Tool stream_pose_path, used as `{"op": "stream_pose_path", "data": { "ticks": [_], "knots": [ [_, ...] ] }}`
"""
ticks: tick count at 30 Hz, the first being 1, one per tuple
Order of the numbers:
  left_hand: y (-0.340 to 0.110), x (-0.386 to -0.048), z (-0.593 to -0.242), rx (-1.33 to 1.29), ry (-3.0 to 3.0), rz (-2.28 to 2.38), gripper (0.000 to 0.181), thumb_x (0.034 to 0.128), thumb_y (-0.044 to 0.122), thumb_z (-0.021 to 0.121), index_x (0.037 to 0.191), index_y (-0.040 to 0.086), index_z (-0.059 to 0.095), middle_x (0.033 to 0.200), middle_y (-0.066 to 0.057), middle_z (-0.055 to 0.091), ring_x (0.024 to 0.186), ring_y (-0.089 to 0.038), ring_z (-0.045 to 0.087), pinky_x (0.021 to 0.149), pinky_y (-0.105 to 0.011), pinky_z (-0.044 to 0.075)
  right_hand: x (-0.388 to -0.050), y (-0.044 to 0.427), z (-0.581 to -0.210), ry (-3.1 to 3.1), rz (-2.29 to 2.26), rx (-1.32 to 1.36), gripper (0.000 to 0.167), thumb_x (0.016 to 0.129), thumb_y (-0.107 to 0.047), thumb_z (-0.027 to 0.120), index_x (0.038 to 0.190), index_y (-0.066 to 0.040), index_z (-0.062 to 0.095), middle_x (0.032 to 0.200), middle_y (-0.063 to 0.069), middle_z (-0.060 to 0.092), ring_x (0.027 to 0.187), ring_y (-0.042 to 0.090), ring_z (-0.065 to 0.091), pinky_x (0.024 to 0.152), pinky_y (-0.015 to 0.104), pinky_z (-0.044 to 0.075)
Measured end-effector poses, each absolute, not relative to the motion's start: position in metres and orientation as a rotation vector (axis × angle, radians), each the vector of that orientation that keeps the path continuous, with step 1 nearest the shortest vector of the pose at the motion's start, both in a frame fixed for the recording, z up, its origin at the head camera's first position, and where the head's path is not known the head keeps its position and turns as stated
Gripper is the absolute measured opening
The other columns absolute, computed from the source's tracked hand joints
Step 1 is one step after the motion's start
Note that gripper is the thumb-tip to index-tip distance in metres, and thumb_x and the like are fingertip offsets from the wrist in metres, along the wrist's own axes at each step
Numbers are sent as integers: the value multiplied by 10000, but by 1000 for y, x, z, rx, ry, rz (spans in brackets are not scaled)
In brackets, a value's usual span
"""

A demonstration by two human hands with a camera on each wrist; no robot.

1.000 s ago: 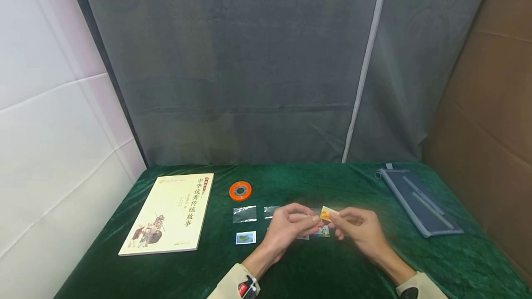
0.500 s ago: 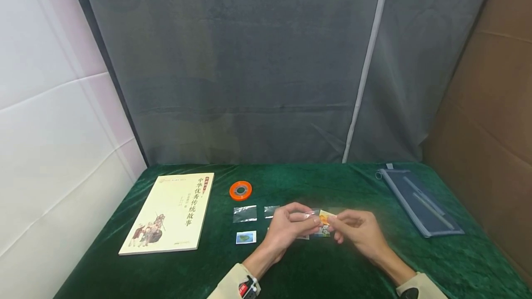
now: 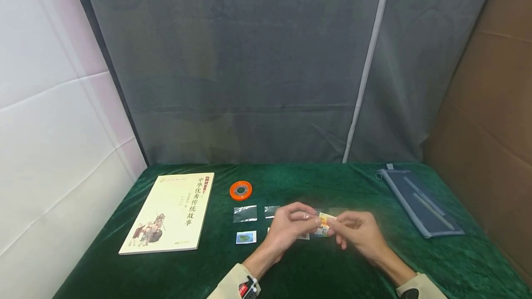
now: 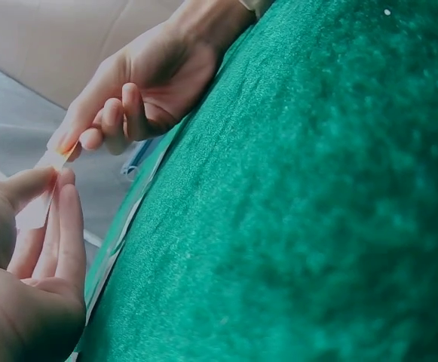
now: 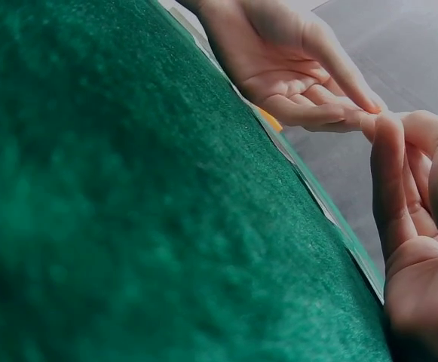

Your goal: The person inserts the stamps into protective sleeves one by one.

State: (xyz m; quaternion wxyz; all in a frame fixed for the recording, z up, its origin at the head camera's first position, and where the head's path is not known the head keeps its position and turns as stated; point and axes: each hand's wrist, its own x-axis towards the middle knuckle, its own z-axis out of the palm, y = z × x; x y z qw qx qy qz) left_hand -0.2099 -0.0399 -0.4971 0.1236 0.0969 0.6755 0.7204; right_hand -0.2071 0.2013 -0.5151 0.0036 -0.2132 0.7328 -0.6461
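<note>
My left hand [image 3: 287, 227] pinches a small clear plastic sleeve [image 4: 34, 213] between thumb and fingers. Between thumb and forefinger my right hand [image 3: 360, 233] pinches a small yellow-orange stamp [image 3: 326, 218], which meets the sleeve at the left fingertips. In the left wrist view the stamp's orange corner [image 4: 68, 151] shows at the right thumb tip. Both hands are raised off the green cloth, fingertips nearly touching. Beneath them lie a blue-and-white stamp [image 3: 322, 231] and another stamp [image 3: 305, 236], partly hidden by the left hand. How far the stamp sits inside the sleeve I cannot tell.
A cream book [image 3: 170, 211] lies at the left. Beside it are an orange tape roll [image 3: 248, 191], a clear sleeve [image 3: 245, 214], another sleeve [image 3: 271, 212] partly behind the left hand, and a stamp [image 3: 246, 237]. At the right is a blue zip pouch [image 3: 420, 202].
The stamp in my right hand has moved left and slightly down, closer to my left fingertips and the sleeve. My left hand has stayed nearly still.
</note>
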Motion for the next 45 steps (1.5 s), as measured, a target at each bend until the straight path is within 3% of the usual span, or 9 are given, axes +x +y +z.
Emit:
{"op": "stream_pose_path", "data": {
  "ticks": [7, 15, 25, 34, 41, 45],
  "knots": [
    [-37, -208, -494, 337, 2010, 2058, 285, 916, 308, 888, 1105, 126, 778, 1059, -50, 853, 969, -183, 818, 776, -297, 587, -207, 200, -517, 2207, -2056, -737, 90, 1025, -21, 715, 968, 15, 774, 803, 236, 772, 433, 77, 577, 319, 373, 473],
    [-38, -209, -495, 338, 2044, 2092, 259, 921, 254, 871, 1120, 115, 782, 1073, -68, 848, 984, -184, 808, 804, -286, 608, -207, 203, -517, 2201, -2068, -731, 102, 1053, -20, 670, 1133, 1, 730, 796, 234, 759, 404, 54, 534, 278, 366, 429],
    [-35, -206, -494, 281, 2044, 2092, 282, 916, 261, 874, 1136, 117, 774, 1046, -67, 846, 915, -147, 778, 757, -289, 563, -208, 205, -517, 2177, -2045, -737, 84, 1078, -48, 643, 1063, -10, 716, 762, 310, 698, 381, 11, 485, 277, 325, 413],
    [-32, -205, -494, 238, 1996, 2108, 306, 916, 284, 884, 1141, 111, 769, 1042, -74, 849, 876, -161, 788, 743, -296, 565, -207, 203, -516, 2207, -2028, -723, 93, 1072, -73, 667, 1052, -36, 750, 780, 155, 765, 407, -3, 505, 296, 326, 437],
    [-33, -208, -498, 255, 1852, 2165, 310, 971, 290, 836, 1194, 86, 766, 1120, -107, 842, 1000, -253, 827, 904, -363, 664, -208, 204, -517, 2245, -2032, -713, 82, 1066, -74, 677, 1036, -50, 749, 782, 94, 782, 406, 2, 504, 304, 325, 441],
    [-34, -208, -498, 266, 1838, 2182, 283, 974, 238, 832, 1193, 70, 765, 1115, -119, 841, 995, -271, 829, 898, -360, 666, -208, 203, -516, 2246, -2027, -716, 85, 1064, -71, 680, 1028, -42, 751, 775, 88, 778, 409, 8, 502, 308, 321, 443]
  ]
}}
